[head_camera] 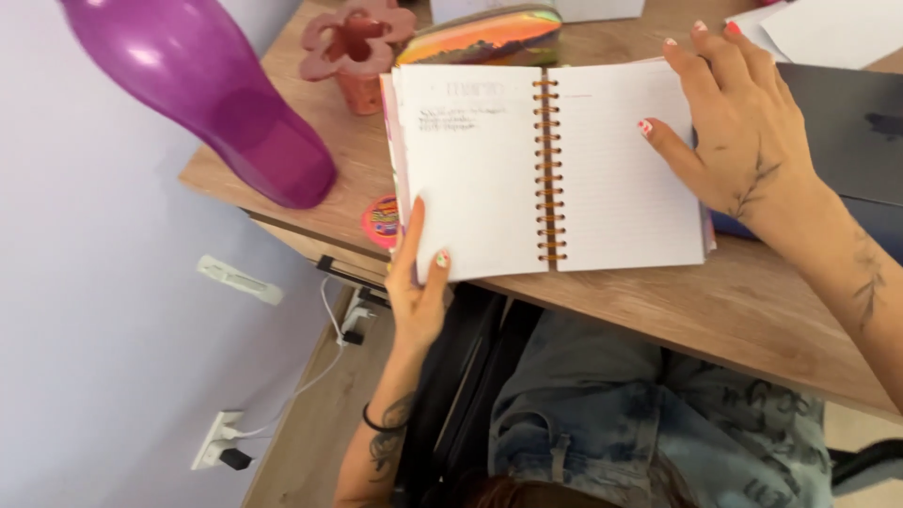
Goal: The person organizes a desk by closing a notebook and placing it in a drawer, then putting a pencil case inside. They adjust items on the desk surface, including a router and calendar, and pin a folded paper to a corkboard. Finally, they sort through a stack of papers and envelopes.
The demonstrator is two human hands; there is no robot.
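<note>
The left hand (414,282) pinches the spiral notebook (550,169) at the tabletop's (734,310) front edge, the right hand (743,122) lies flat, open, on its right page; a loose pinch could let it slide off.

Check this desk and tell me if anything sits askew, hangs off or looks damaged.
Only one thing stands out: the open spiral-bound notebook juts past the wooden desk's front edge at its lower left corner, where the left hand grips it. The right hand rests on its right page. Nothing looks spilled or damaged.
</note>
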